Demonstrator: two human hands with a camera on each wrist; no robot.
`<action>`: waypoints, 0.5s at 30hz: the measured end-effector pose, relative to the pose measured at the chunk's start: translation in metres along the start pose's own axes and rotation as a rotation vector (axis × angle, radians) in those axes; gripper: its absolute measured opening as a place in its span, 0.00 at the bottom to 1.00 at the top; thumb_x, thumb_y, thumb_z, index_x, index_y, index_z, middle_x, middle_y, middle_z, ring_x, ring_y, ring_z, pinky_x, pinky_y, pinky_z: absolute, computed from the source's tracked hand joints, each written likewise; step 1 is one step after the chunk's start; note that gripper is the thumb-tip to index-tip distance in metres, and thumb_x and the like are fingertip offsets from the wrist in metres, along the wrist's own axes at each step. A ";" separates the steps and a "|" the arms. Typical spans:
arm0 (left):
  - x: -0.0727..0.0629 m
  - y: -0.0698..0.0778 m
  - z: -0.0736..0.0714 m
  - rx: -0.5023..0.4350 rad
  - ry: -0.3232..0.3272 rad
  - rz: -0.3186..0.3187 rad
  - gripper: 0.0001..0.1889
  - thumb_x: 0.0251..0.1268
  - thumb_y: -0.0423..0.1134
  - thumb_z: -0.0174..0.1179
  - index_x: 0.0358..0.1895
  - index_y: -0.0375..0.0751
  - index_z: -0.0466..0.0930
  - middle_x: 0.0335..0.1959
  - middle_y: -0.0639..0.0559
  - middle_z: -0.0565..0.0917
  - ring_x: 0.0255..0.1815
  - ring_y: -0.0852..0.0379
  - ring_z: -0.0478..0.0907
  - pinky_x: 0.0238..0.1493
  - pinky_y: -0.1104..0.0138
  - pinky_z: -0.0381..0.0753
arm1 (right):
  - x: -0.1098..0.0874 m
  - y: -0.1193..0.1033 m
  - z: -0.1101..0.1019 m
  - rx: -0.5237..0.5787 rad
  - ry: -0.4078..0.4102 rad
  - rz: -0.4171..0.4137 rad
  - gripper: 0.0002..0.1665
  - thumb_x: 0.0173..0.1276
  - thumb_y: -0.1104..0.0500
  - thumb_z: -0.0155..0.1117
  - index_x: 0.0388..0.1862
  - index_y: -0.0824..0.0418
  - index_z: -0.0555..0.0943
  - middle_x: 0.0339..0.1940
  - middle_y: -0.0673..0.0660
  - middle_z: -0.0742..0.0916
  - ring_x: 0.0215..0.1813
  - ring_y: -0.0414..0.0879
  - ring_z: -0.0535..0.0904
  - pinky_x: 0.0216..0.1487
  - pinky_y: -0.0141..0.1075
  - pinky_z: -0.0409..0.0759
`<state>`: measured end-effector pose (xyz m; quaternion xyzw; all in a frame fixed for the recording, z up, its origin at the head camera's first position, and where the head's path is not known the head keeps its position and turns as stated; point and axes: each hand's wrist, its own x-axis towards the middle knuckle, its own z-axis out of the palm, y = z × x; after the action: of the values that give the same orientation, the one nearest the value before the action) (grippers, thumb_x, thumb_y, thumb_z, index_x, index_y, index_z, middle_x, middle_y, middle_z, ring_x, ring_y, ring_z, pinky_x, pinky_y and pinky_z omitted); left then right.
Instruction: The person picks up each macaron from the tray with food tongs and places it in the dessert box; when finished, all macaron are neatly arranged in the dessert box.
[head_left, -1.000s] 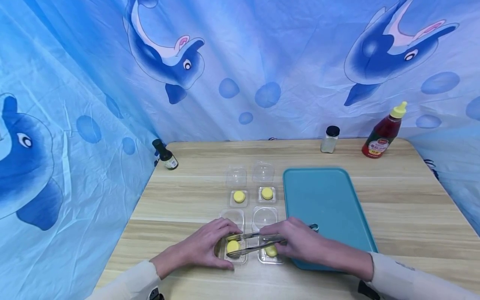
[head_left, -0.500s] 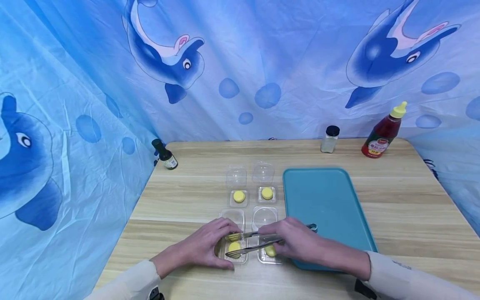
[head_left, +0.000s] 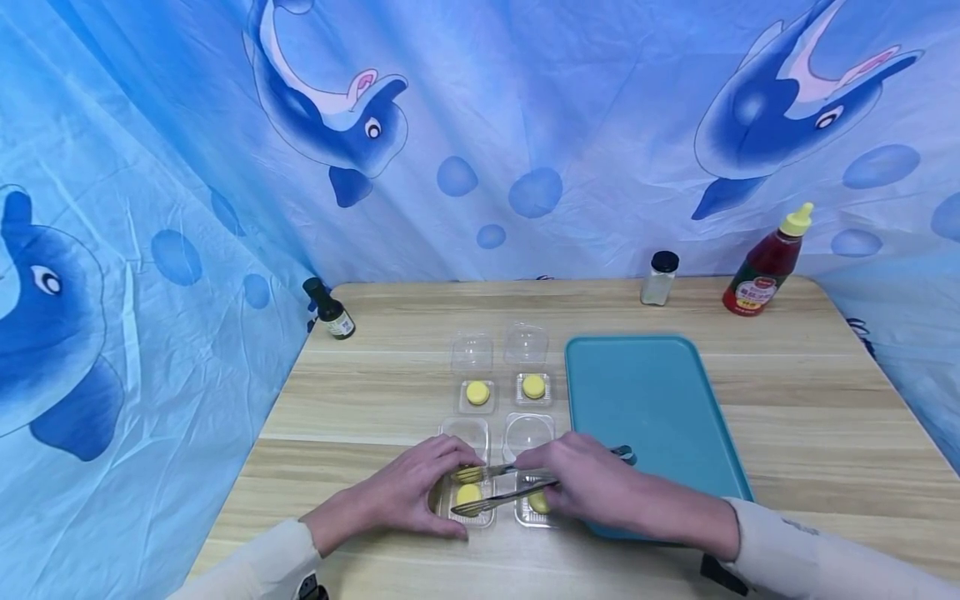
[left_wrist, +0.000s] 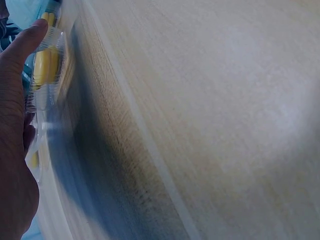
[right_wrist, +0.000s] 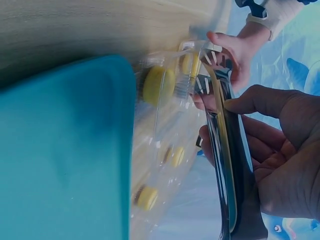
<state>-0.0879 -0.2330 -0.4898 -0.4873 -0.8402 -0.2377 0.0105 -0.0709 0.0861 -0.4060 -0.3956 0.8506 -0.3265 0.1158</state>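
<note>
My left hand [head_left: 416, 490] holds a clear plastic box [head_left: 487, 518] at the front left, its thumb at the near side and its fingers at the far side. A yellow macaron [head_left: 468, 495] sits in this box. From the right, my right hand [head_left: 596, 485] grips metal tongs [right_wrist: 220, 130] with fork-like ends. The tongs' ends stand apart over the box, one beyond the macaron and one overlapping its near edge. Under the right hand, a second macaron [right_wrist: 159, 86] lies in the front right box [head_left: 534, 520], partly hidden by the hand and tongs.
Two more open boxes with macarons [head_left: 477, 392] stand behind, lids [head_left: 472, 352] folded back. A teal tray [head_left: 645, 408] lies on the right. Along the back are a dark bottle [head_left: 330, 310], a shaker jar [head_left: 659, 279] and a red sauce bottle [head_left: 763, 265].
My right hand has shifted slightly left with the tongs. The macaron in the front left box sits a touch nearer to me. My left hand stays in place.
</note>
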 end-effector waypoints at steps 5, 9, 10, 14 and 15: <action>0.000 0.001 -0.001 -0.012 -0.006 -0.018 0.46 0.48 0.67 0.80 0.70 0.49 0.76 0.65 0.61 0.77 0.65 0.61 0.75 0.66 0.59 0.81 | 0.002 -0.002 0.002 -0.025 0.007 -0.007 0.31 0.54 0.78 0.66 0.53 0.55 0.91 0.42 0.53 0.93 0.27 0.31 0.76 0.18 0.25 0.74; 0.000 0.001 -0.001 -0.014 -0.011 -0.021 0.47 0.49 0.67 0.80 0.70 0.49 0.75 0.65 0.60 0.77 0.65 0.60 0.75 0.66 0.59 0.81 | 0.002 0.000 0.003 -0.025 0.015 -0.009 0.31 0.54 0.78 0.66 0.53 0.55 0.91 0.43 0.53 0.93 0.27 0.31 0.76 0.19 0.25 0.74; 0.000 0.001 -0.001 -0.015 -0.012 -0.022 0.47 0.49 0.67 0.80 0.70 0.49 0.76 0.65 0.60 0.77 0.65 0.60 0.75 0.66 0.59 0.81 | 0.002 0.000 0.003 -0.024 0.016 -0.010 0.31 0.54 0.78 0.66 0.53 0.55 0.91 0.43 0.52 0.93 0.27 0.31 0.76 0.19 0.25 0.74; 0.000 0.001 -0.001 -0.016 -0.013 -0.023 0.46 0.49 0.67 0.80 0.70 0.49 0.76 0.65 0.60 0.77 0.65 0.61 0.75 0.66 0.59 0.81 | 0.002 0.001 0.004 -0.014 0.021 -0.011 0.31 0.55 0.78 0.66 0.53 0.53 0.91 0.42 0.52 0.93 0.26 0.31 0.76 0.18 0.25 0.73; 0.000 0.001 -0.001 -0.014 -0.010 -0.018 0.46 0.49 0.67 0.80 0.70 0.49 0.76 0.65 0.60 0.77 0.65 0.60 0.75 0.66 0.59 0.81 | 0.002 0.002 0.005 -0.011 0.021 -0.011 0.31 0.55 0.78 0.66 0.54 0.53 0.91 0.42 0.52 0.93 0.25 0.31 0.75 0.18 0.25 0.73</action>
<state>-0.0870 -0.2328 -0.4883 -0.4809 -0.8429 -0.2412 0.0006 -0.0710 0.0833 -0.4105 -0.3973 0.8515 -0.3265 0.1029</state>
